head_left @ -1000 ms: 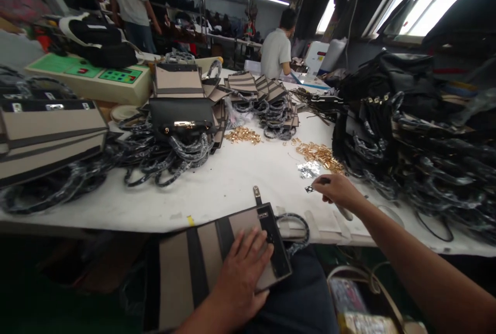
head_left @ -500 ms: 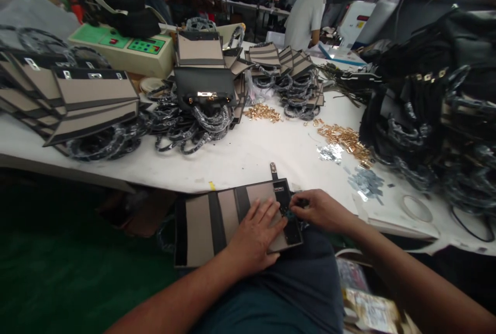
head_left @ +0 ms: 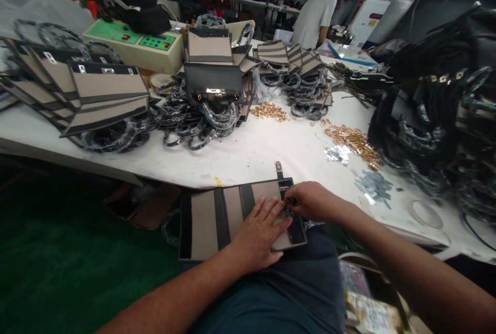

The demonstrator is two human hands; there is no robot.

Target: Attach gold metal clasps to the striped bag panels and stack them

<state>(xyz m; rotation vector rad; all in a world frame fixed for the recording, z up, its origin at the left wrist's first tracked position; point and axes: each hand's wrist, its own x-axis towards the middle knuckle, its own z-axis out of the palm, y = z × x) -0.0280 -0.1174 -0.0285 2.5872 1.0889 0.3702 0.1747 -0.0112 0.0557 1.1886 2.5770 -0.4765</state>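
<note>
Beige and black, the bag panel [head_left: 203, 225] lies over the lap [head_left: 310, 272] at the desk [head_left: 174, 166], left hand [head_left: 258, 233] spread flat on it, right hand [head_left: 310, 202] bunched at its dark end, whether pinching anything I cannot tell; gold fittings [head_left: 352, 140] lie beyond.

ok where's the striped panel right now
In the head view, the striped panel is below centre, by the front edge of the white table, under the left hand, with the right hand at its right end.

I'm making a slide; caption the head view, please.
Left hand flat on a striped panel, right hand at its right end, gold-coloured pieces on the table.
</note>
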